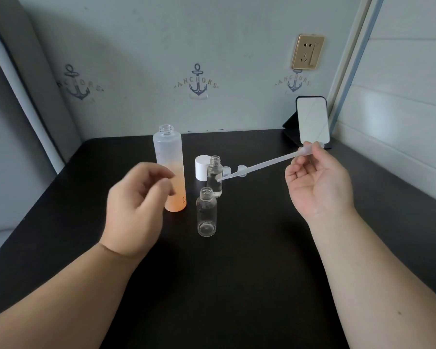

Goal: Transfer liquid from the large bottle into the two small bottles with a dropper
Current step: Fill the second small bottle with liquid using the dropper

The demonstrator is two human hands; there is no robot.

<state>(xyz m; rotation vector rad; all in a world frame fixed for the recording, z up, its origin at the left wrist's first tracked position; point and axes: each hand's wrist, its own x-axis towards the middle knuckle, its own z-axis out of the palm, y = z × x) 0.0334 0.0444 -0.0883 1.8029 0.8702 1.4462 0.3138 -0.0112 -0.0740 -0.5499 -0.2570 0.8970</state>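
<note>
Right hand [317, 182] pinches dropper [267, 161]; left hand [136, 207] loosely curled, holding nothing.

A dark, nearly black surface [237, 273] fills the lower part of the frame, its far edge against the wall. Left of centre stands the large bottle [170, 167], frosted, fading to orange at its base, uncapped. Just right of it stand two small clear bottles, one nearer [207, 214] and one farther [214, 176], both open. A white cap [202, 168] sits behind them, two small clear caps [234, 170] beside. At upper right a phone [312, 119] leans on a black stand.
</note>
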